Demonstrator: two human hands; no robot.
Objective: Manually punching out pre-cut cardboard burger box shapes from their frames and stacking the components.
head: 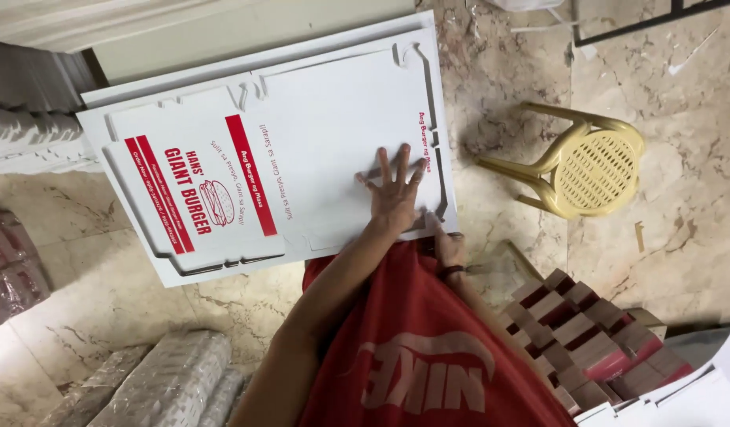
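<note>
A stack of flat, die-cut white cardboard box blanks [301, 142] lies on the marble floor [681, 198], its far-left corner close to the pale ribbed bundles [25, 134] at the left edge of the view and its near-right corner just in front of the person's red garment [412, 348]. The left hand [395, 194] lies palm-down on the top sheet near that near-right corner, fingers spread wide and pressing flat, gripping nothing. The right hand [449, 251] sits at the sheet's near edge beside the corner; its fingers look curled toward the edge, but whether they actually pinch the board I cannot tell. The sheets look light and fairly stiff, though thin enough to bow or crease along the cut slots and tabs; the coated face is probably smooth and slippery, so a flat palm to steady and a pinch at a plain edge or corner, away from the cut flaps, would seem the safest hold. The top sheet carries a printed panel toward its left end: red stripes, red lettering and a small burger drawing, with a slim line of red script near the right edge. A yellow plastic stool [582, 162] lies tipped on the floor to the right, well apart from the stack. Folded red-and-white cartons [594, 340] are heaped at the lower right, and wrapped bundles [167, 379] lie at the lower left.
</note>
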